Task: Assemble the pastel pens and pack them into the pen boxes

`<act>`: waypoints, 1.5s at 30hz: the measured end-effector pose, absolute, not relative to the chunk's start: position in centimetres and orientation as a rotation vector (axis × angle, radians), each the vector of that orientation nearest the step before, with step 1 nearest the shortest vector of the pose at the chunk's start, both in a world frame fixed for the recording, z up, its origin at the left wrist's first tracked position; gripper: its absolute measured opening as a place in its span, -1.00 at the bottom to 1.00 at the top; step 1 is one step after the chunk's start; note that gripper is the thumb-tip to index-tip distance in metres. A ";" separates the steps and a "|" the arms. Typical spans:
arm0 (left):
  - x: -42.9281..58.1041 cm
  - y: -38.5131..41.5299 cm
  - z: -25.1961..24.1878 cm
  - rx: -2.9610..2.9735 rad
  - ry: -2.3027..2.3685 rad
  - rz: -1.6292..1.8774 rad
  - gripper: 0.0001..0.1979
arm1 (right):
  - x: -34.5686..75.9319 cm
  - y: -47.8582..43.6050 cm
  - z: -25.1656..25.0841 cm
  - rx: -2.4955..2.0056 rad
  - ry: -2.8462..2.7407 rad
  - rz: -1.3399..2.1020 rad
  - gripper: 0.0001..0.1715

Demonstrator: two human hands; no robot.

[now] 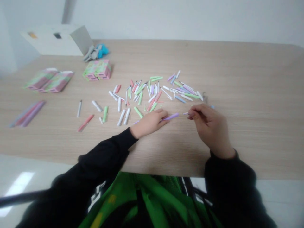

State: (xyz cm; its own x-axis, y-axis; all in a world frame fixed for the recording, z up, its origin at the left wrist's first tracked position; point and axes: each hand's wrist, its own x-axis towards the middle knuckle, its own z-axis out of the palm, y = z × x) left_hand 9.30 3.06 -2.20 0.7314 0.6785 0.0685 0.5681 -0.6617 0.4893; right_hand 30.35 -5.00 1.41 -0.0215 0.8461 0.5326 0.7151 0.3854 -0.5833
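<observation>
My left hand (149, 123) rests on the wooden table (249, 104), its fingers closed around a purple pen barrel (170, 117) that points right. My right hand (209, 125) is just to the right, pinching a thin pen refill (186, 113) whose tip points at the barrel's open end; the two are a small gap apart. Beyond both hands lies a scattered pile of pen parts (154, 90) in green, pink, purple and white.
Several loose barrels and caps (104, 112) lie to the left. Finished pens (27, 114) lie at the far left. Pink-green boxes (97, 70) and more boxes (48, 80) sit behind, with a white carton (57, 39) and a blue-grey cloth (96, 52).
</observation>
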 end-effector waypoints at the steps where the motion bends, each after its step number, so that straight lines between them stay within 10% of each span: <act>1: 8.2 2.8 -2.0 2.456 0.881 0.410 -0.73 | 29.7 -4.7 1.6 -1.343 -1.750 0.196 -0.87; 18: 2.7 0.9 -1.8 2.078 0.743 0.738 -0.75 | 23.7 -2.9 1.8 -1.104 -1.938 0.308 -0.85; 26: 1.1 1.2 -0.2 1.748 0.690 0.794 -0.63 | 23.0 -2.5 2.2 -1.099 -1.842 0.548 -0.47; 33: 0.4 1.3 -0.5 1.536 0.739 0.856 -0.60 | 23.6 -1.4 0.2 -1.181 -1.832 0.655 -0.78; 45: -0.1 1.2 -0.3 1.318 0.732 0.898 -0.65 | 22.4 -1.5 -1.2 -1.143 -1.675 0.909 -0.70</act>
